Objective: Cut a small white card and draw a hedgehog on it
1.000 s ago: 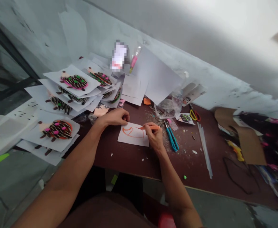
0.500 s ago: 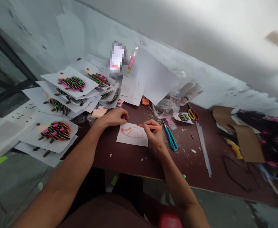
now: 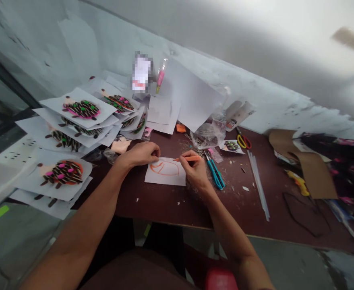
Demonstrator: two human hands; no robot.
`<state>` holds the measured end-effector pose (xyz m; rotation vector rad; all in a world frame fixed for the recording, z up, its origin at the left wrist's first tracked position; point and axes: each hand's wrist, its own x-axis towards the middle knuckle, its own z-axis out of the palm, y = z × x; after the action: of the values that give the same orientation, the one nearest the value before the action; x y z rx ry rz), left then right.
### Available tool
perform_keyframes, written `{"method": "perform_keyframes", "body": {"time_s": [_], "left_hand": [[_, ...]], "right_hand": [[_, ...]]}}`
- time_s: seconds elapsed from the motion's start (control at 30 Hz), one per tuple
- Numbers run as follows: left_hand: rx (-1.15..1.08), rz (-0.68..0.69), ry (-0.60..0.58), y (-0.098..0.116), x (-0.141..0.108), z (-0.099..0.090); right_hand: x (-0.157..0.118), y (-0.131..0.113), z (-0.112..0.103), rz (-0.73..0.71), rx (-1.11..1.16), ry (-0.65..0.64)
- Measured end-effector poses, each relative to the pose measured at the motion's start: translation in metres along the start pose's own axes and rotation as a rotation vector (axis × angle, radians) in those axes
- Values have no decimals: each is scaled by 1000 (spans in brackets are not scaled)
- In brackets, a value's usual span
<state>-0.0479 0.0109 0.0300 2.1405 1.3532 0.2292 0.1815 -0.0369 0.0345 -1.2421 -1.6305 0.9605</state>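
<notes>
A small white sheet of paper lies on the dark red table, bearing a rounded orange outline with a pointed part at its left. In my right hand, a slim orange marker is pinched, its tip at the upper right of that outline. My left hand rests at the paper's upper left corner, its fingers curled in; whether anything is inside them is hidden. Just right of my right hand lies a teal-handled tool, and beyond it is a small card with a hedgehog picture.
Stacked sheets with decorated hedgehogs fill the left side. White paper, a phone and a crumpled plastic bag are along the wall. Rightward lie scissors, translucent sticks, a yellow glue gun and brown cardboard.
The view has shifted slightly, so most things sit a little further left. The marker tip remains at the upper right of the outline; both hands keep about the same pose around the paper.
</notes>
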Motion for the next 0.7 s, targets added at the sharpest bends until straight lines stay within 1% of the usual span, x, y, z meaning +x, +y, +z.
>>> {"method": "perform_keyframes", "body": {"time_s": [0.1,0.17,0.23,0.3,0.4,0.5,0.6,0.7], "left_hand": [[-25,55,-20,-2,1,0],[-32,90,12,-4,4,-1],[-41,87,36,-5,7,-4],[-62,61,37,-4,11,-6],[-55,28,68,0,17,-6],[-43,22,90,1,22,-4],[-63,42,73,-1,27,-2],[-93,57,65,-5,29,0]], "right_hand": [[1,1,0,6,-7,-21],[1,2,1,-1,-3,-42],[2,2,3,-29,6,-50],[1,1,5,-51,28,-58],[-2,2,8,-75,65,-75],[-9,4,12,-89,35,-53],[-15,9,16,-63,-27,-20],[-16,11,18,-89,-85,6]]}}
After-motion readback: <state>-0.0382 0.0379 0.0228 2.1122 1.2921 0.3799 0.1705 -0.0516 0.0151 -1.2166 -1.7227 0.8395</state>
